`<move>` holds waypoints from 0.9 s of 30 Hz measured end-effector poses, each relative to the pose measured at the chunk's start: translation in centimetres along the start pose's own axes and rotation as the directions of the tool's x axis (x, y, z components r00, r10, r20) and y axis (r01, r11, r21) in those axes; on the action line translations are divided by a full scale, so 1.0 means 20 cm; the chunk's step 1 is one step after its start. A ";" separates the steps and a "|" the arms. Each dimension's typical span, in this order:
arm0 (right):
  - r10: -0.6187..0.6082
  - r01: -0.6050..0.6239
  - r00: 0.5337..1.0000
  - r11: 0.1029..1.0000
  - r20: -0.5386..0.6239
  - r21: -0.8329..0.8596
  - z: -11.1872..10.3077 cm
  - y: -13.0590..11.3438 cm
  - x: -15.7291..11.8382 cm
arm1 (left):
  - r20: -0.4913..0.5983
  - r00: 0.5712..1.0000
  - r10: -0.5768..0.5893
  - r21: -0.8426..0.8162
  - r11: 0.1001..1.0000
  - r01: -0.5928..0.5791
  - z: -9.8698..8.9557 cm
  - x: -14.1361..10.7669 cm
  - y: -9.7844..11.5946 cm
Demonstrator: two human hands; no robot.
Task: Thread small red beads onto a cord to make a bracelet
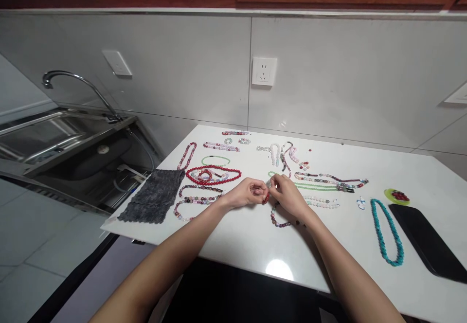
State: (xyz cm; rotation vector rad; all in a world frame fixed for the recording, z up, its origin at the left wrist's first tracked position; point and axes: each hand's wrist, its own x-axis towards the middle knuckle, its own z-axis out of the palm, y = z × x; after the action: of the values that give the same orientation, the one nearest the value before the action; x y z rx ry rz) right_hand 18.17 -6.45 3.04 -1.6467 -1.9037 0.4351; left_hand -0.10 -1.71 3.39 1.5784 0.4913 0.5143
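Observation:
My left hand (251,191) and my right hand (282,191) meet above the middle of the white counter, fingers pinched. Between them hangs a short string of red beads (266,198), which my left fingers hold. The right fingertips pinch at its upper end; what exactly they grip is too small to tell. A red bead necklace (213,168) lies in a loop left of my hands. Under and beside my right hand rests a dark multicoloured bead strand (279,224). Green strands (317,186) lie to the right.
A dark grey cloth (153,196) lies at the counter's left edge, near the sink (102,150). To the right are a turquoise necklace (386,233), a black phone (428,240) and a yellow-green dish (388,196) with red beads. Several bead strands lie along the back.

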 end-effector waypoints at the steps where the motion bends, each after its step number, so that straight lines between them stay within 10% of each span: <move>1: -0.001 0.000 1.000 1.000 -0.008 -0.016 0.00 0.00 0.00 | 0.006 1.000 -0.003 -0.007 1.000 0.003 0.00 0.00 0.00; 27: -0.072 -0.012 0.972 0.935 -0.223 -0.354 0.03 -0.01 0.00 | 0.045 0.997 -0.058 -0.068 0.996 0.061 0.01 0.02 -0.02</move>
State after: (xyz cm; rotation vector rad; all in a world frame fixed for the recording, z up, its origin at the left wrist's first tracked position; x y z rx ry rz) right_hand 17.62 -6.43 2.58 -1.7963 -1.9026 -0.1232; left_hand 0.34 -1.72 3.08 1.5009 0.4810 0.4468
